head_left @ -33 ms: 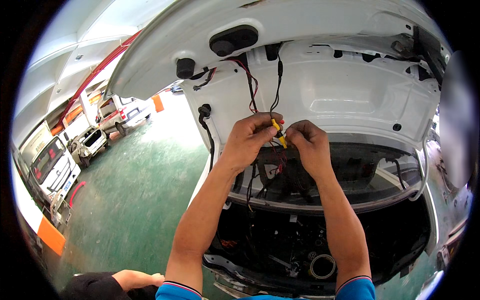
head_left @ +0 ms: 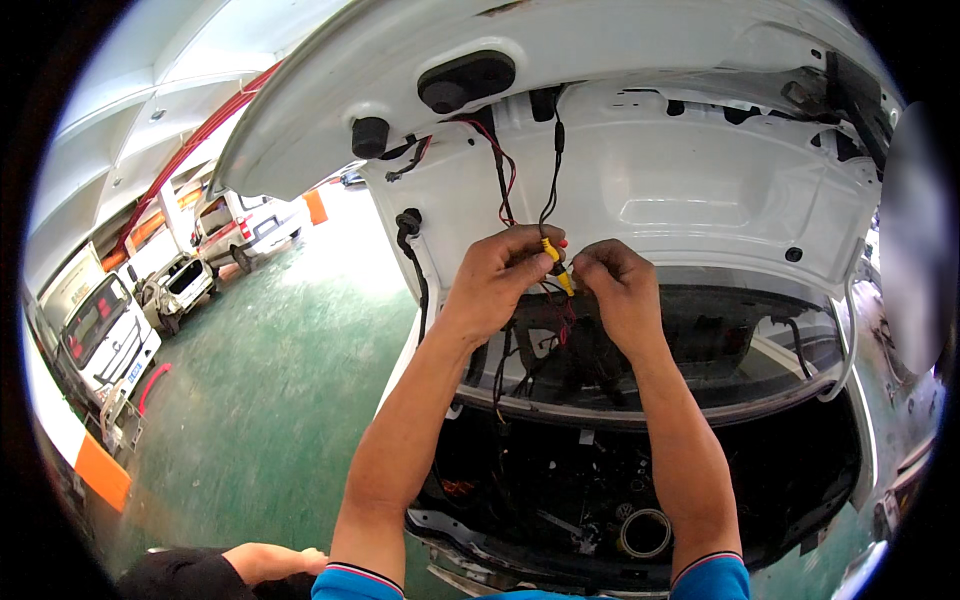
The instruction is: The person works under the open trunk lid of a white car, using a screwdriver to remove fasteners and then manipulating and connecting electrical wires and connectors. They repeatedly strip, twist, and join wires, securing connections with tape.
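Both my hands are raised in front of the open white trunk lid [head_left: 690, 170] of a car. Between thumb and fingers, my left hand [head_left: 497, 272] pinches a yellow-and-black cable plug [head_left: 551, 250]. A black cable [head_left: 557, 165] runs down to this plug from the lid, and a small red tip [head_left: 563, 243] shows beside it. Just right of the plug, my right hand [head_left: 618, 282] is closed in a pinch close to the plug's lower yellow end. What its fingertips hold is hidden. Thin red and black wires [head_left: 566, 322] dangle below my hands.
A red-and-black wire pair [head_left: 513, 170] hangs from the lid. The rear window glass [head_left: 680, 340] lies behind my hands, above a dark trunk [head_left: 560, 470]. At lower left another person's arm [head_left: 268, 562] reaches in. Parked vehicles [head_left: 110, 330] stand beyond the green floor [head_left: 270, 370].
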Action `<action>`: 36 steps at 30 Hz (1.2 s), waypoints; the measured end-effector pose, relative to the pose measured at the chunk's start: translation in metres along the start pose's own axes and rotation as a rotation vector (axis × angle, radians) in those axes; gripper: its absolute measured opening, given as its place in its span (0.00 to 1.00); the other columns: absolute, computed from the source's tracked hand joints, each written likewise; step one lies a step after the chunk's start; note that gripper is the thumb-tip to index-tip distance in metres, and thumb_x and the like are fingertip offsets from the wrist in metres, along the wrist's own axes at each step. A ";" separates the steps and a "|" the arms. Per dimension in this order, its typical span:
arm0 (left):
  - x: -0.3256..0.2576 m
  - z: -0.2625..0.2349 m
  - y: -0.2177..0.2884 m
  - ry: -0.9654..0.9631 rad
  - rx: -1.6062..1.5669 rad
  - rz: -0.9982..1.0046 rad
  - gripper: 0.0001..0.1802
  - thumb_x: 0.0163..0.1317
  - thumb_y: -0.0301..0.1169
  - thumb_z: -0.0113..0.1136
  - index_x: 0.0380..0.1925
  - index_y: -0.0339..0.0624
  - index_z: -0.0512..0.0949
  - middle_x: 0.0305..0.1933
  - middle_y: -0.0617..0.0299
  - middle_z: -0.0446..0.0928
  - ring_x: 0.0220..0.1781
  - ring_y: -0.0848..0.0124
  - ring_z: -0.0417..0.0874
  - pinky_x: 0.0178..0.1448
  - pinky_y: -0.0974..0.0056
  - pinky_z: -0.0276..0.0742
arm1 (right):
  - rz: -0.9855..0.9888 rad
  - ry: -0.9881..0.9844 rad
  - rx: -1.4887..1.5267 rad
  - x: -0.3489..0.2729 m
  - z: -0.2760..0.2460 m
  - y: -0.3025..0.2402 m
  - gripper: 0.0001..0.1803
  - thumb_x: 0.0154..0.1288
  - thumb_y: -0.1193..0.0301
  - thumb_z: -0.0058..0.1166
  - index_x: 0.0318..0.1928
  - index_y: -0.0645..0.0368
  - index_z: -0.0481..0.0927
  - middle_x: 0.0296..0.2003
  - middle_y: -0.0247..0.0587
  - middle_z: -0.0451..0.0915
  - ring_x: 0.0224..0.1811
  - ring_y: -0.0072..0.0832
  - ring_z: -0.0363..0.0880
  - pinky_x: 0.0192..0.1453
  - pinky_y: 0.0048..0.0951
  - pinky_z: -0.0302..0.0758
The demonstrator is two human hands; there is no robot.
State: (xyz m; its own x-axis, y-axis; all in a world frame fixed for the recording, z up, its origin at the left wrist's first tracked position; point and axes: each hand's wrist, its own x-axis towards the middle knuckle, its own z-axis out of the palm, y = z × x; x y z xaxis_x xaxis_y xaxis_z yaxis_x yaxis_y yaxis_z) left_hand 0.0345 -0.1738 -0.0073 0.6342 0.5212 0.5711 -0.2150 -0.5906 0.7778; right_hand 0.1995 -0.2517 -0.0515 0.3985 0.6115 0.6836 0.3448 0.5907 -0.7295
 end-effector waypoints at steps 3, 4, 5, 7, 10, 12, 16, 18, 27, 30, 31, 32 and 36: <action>-0.001 0.002 0.001 0.009 -0.001 0.018 0.15 0.67 0.25 0.60 0.53 0.34 0.81 0.48 0.61 0.82 0.51 0.72 0.81 0.58 0.66 0.76 | -0.003 0.032 -0.024 0.001 0.000 -0.002 0.10 0.67 0.70 0.59 0.38 0.67 0.82 0.26 0.37 0.82 0.30 0.20 0.77 0.38 0.25 0.75; -0.002 0.004 0.002 0.010 -0.002 0.022 0.15 0.67 0.25 0.60 0.52 0.34 0.81 0.48 0.61 0.82 0.51 0.72 0.81 0.59 0.65 0.76 | -0.007 0.040 -0.036 0.002 0.000 0.000 0.10 0.67 0.70 0.59 0.38 0.67 0.82 0.26 0.37 0.82 0.29 0.20 0.76 0.37 0.25 0.75; -0.002 0.004 0.002 -0.005 -0.044 0.029 0.15 0.67 0.26 0.60 0.52 0.34 0.81 0.48 0.61 0.82 0.51 0.72 0.81 0.59 0.65 0.76 | -0.010 0.048 -0.045 0.004 0.001 0.002 0.10 0.67 0.70 0.59 0.37 0.67 0.82 0.25 0.37 0.82 0.29 0.20 0.76 0.37 0.24 0.74; -0.003 0.003 0.003 -0.034 -0.127 0.043 0.15 0.66 0.26 0.61 0.52 0.34 0.81 0.48 0.61 0.82 0.51 0.72 0.81 0.60 0.64 0.76 | 0.082 0.115 -0.037 0.011 -0.004 0.010 0.11 0.66 0.70 0.59 0.37 0.67 0.82 0.25 0.37 0.82 0.29 0.21 0.77 0.37 0.24 0.74; -0.002 0.002 0.010 -0.040 -0.186 0.037 0.15 0.66 0.27 0.63 0.51 0.34 0.81 0.47 0.60 0.83 0.50 0.71 0.82 0.58 0.64 0.77 | 0.132 0.139 -0.020 0.014 -0.013 0.024 0.10 0.65 0.70 0.61 0.38 0.67 0.82 0.28 0.38 0.83 0.31 0.22 0.78 0.38 0.25 0.74; -0.001 0.003 0.011 -0.035 -0.159 0.011 0.15 0.65 0.27 0.64 0.50 0.34 0.81 0.46 0.60 0.83 0.48 0.72 0.83 0.56 0.65 0.78 | 0.042 0.117 -0.055 0.005 -0.018 0.025 0.10 0.64 0.71 0.62 0.38 0.67 0.82 0.29 0.39 0.83 0.33 0.21 0.79 0.39 0.25 0.74; 0.003 0.005 0.007 0.007 -0.114 -0.038 0.14 0.64 0.28 0.67 0.47 0.32 0.81 0.42 0.58 0.83 0.43 0.73 0.84 0.51 0.68 0.80 | 0.031 0.182 0.042 -0.006 -0.026 0.018 0.06 0.66 0.75 0.61 0.40 0.66 0.82 0.33 0.39 0.84 0.37 0.22 0.81 0.44 0.25 0.77; 0.004 0.004 0.007 0.020 -0.104 -0.081 0.14 0.63 0.29 0.68 0.46 0.31 0.81 0.40 0.59 0.83 0.40 0.73 0.84 0.48 0.68 0.80 | 0.009 0.199 0.178 -0.011 -0.021 0.001 0.06 0.69 0.76 0.57 0.42 0.66 0.83 0.33 0.38 0.84 0.37 0.22 0.81 0.44 0.25 0.77; 0.012 0.009 0.016 0.040 -0.039 -0.125 0.13 0.60 0.32 0.72 0.36 0.33 0.82 0.31 0.60 0.82 0.30 0.74 0.82 0.37 0.70 0.79 | 0.089 0.013 0.024 -0.021 -0.025 -0.016 0.09 0.73 0.75 0.54 0.47 0.66 0.84 0.32 0.37 0.84 0.34 0.21 0.82 0.41 0.25 0.80; 0.013 0.008 0.016 0.050 -0.013 -0.126 0.13 0.59 0.33 0.73 0.34 0.34 0.82 0.30 0.60 0.81 0.29 0.75 0.81 0.35 0.70 0.78 | 0.045 -0.009 -0.031 -0.022 -0.023 -0.019 0.09 0.71 0.75 0.56 0.46 0.67 0.84 0.34 0.39 0.85 0.35 0.21 0.83 0.42 0.25 0.80; 0.013 0.007 0.016 0.056 0.002 -0.127 0.13 0.59 0.33 0.73 0.34 0.34 0.82 0.30 0.60 0.81 0.28 0.75 0.81 0.35 0.70 0.78 | 0.019 -0.015 -0.051 -0.023 -0.021 -0.020 0.09 0.71 0.75 0.56 0.46 0.67 0.84 0.34 0.40 0.86 0.35 0.21 0.83 0.42 0.25 0.80; 0.013 0.007 0.017 0.055 0.005 -0.130 0.14 0.59 0.34 0.73 0.34 0.34 0.82 0.30 0.61 0.81 0.28 0.75 0.81 0.35 0.70 0.77 | -0.008 -0.009 -0.040 -0.022 -0.020 -0.019 0.09 0.70 0.76 0.57 0.46 0.67 0.84 0.35 0.41 0.86 0.36 0.22 0.84 0.43 0.25 0.80; 0.013 0.007 0.022 0.051 0.014 -0.136 0.15 0.58 0.36 0.74 0.33 0.34 0.81 0.29 0.61 0.81 0.28 0.75 0.80 0.33 0.71 0.76 | -0.038 -0.007 0.008 -0.018 -0.016 -0.016 0.09 0.67 0.76 0.59 0.45 0.68 0.84 0.37 0.44 0.87 0.38 0.24 0.85 0.45 0.26 0.80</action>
State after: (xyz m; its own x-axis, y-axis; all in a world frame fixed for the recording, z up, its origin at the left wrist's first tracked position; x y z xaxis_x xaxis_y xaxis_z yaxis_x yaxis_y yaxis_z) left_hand 0.0433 -0.1844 0.0154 0.6178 0.6277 0.4737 -0.1190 -0.5208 0.8453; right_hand 0.2003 -0.2805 -0.0527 0.3789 0.5921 0.7112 0.3527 0.6181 -0.7025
